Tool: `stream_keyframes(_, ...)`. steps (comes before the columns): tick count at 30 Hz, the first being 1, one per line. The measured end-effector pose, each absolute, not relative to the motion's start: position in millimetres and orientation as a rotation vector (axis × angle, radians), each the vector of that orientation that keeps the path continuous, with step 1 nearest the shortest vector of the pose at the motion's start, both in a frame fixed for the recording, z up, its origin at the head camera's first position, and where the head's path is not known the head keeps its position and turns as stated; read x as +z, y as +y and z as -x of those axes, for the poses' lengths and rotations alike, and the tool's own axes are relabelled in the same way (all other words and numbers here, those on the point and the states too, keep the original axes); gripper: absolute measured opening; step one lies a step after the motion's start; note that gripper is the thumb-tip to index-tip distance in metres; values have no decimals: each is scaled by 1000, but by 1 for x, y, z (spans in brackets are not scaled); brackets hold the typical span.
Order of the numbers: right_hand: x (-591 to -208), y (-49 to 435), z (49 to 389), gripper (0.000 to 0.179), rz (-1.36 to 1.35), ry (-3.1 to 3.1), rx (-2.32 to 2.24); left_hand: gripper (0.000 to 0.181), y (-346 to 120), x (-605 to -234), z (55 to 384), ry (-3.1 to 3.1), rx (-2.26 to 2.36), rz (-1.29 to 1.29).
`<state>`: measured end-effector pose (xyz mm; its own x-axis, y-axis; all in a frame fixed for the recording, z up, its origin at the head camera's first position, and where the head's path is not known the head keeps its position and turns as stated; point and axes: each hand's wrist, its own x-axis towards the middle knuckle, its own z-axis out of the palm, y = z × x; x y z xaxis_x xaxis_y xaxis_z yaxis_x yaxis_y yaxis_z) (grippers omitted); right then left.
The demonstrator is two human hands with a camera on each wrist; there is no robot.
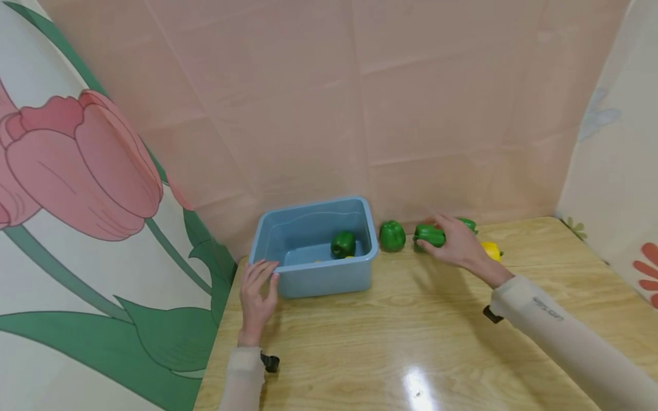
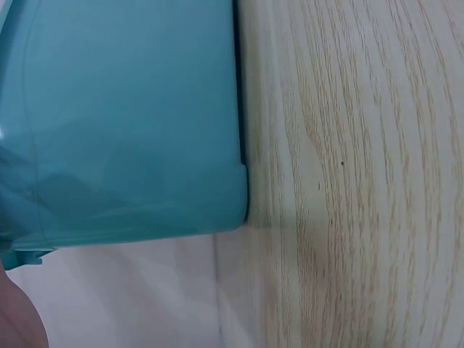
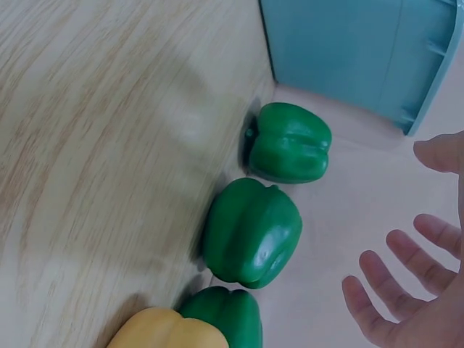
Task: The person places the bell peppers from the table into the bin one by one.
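My left hand [image 1: 259,294] rests at the near left corner of a blue plastic tub [image 1: 324,281], its fingers lying over the rim. In the left wrist view, part of that hand [image 2: 18,319] shows beside the tub's wall [image 2: 138,130]. My right hand [image 1: 452,240] is reaching over a green bell pepper [image 1: 428,234], fingers spread with nothing between them. The right wrist view shows this hand [image 3: 417,290] apart from the middle green pepper [image 3: 252,233]. Another green pepper [image 1: 393,236] sits between it and the tub.
Inside the tub lie a green pepper [image 1: 343,244] and bits of yellow, mostly hidden by the front wall. Right of my hand are a third green pepper [image 1: 469,224] and a yellow pepper [image 1: 492,250]. A pink-beige backdrop [image 1: 288,114] rises behind the wooden table [image 1: 370,342].
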<state>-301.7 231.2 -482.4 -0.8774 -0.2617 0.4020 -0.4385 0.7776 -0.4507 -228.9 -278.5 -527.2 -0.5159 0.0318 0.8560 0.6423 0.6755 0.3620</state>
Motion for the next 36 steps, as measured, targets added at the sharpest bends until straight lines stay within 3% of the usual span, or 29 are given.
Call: stream_keyframes(36,-517,271,302,60,-476,-2725,670,29,-280,-526,228,-1990,-843,517)
